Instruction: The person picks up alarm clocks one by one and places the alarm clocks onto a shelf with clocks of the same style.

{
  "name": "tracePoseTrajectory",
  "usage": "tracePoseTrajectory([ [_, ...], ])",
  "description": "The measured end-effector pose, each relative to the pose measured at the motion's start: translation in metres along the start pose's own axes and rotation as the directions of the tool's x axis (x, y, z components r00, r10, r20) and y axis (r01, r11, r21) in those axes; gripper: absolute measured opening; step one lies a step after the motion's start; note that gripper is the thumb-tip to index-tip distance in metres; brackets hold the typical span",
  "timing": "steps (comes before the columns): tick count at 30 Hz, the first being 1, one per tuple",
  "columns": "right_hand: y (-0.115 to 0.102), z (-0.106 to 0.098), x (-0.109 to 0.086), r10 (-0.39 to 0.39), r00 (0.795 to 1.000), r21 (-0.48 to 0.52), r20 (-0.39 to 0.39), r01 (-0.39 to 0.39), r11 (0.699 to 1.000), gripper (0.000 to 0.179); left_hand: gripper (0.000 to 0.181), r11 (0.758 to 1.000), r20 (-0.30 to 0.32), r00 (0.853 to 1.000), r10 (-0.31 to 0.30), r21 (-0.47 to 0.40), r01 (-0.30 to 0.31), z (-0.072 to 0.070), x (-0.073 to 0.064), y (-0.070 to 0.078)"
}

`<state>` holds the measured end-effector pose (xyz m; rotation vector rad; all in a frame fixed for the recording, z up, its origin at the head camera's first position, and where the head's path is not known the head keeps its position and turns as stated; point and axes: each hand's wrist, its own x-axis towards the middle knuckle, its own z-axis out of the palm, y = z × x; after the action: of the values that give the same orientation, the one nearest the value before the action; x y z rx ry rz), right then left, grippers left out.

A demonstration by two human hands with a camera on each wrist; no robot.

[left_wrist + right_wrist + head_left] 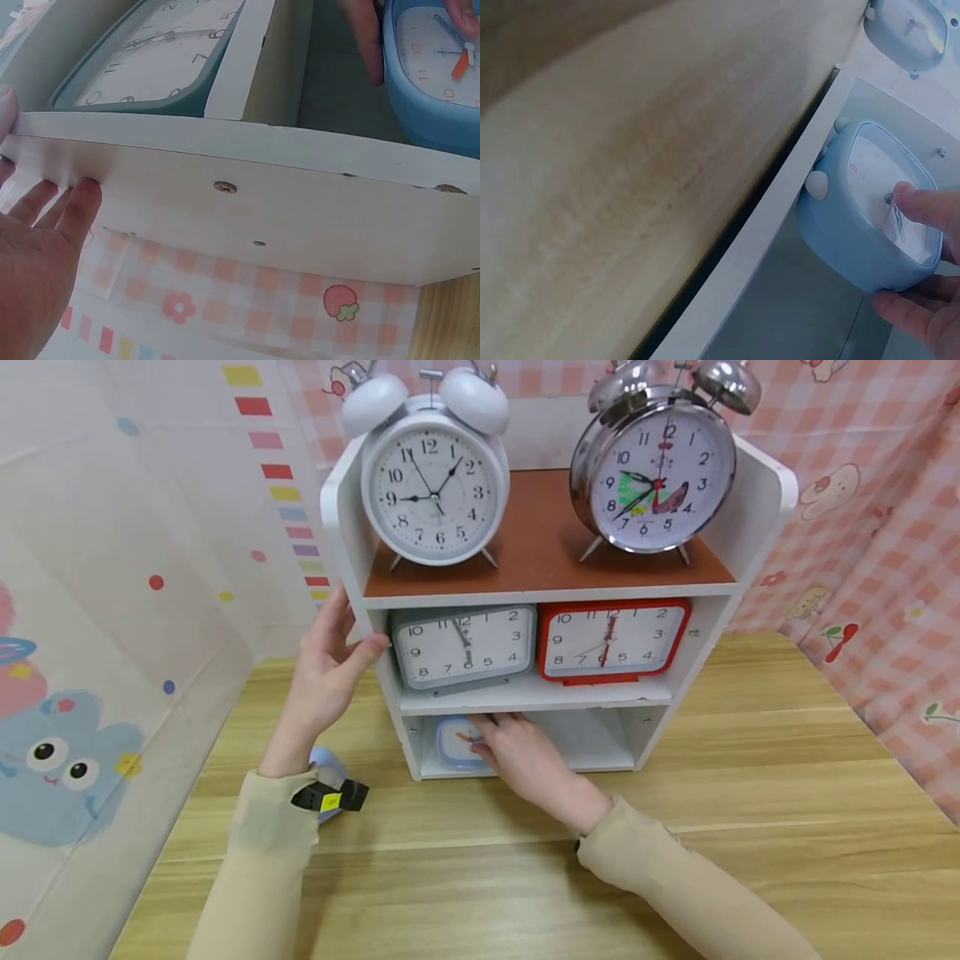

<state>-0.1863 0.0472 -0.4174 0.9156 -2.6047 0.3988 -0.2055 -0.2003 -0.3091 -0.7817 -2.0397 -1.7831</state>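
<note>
My right hand (pixel 525 756) reaches into the bottom compartment of a white shelf unit (pixel 540 695). It grips a small light-blue alarm clock (pixel 885 206), thumb on the face and fingers at its side, near the compartment's left wall. White feet (pixel 817 185) show under this clock in the right wrist view. My left hand (pixel 324 672) rests against the unit's left side panel (pixel 172 172), thumb at the front edge and fingertips on the outer face. Just inside that panel, on the middle shelf, stands a grey-green rectangular clock (pixel 465 646), slightly tilted.
A red rectangular clock (pixel 615 640) shares the middle shelf. On the brown top stand a white twin-bell alarm clock (pixel 435 489) and a silver one (pixel 660 477). Another light-blue clock (pixel 327 764) is on the wooden table (pixel 450 877), partly hidden by my left wrist. Patterned cloth hangs behind.
</note>
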Motion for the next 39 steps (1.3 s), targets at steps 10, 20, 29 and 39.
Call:
tracePoseTrajectory([
  [10,0.0,0.003,0.001,-0.001,1.0,0.006,0.015,0.001,1.0,0.046,0.072,1.0,-0.002,1.0,0.001,-0.002,-0.001,0.0,0.0,0.0],
  [20,0.0,0.004,-0.002,-0.034,0.999,-0.024,-0.004,0.034,0.999,0.048,0.071,1.0,0.0,1.0,0.008,-0.005,-0.008,0.0,0.0,-0.001],
  [29,-0.001,0.003,-0.005,-0.015,0.998,0.012,0.067,0.014,1.0,0.057,0.071,1.0,-0.011,1.0,0.004,-0.006,-0.004,-0.001,-0.004,-0.004],
  [39,-0.002,-0.008,-0.019,-0.016,0.998,0.065,0.064,0.012,0.998,0.066,0.072,1.0,-0.018,1.0,0.014,-0.002,-0.014,0.001,-0.002,-0.005],
])
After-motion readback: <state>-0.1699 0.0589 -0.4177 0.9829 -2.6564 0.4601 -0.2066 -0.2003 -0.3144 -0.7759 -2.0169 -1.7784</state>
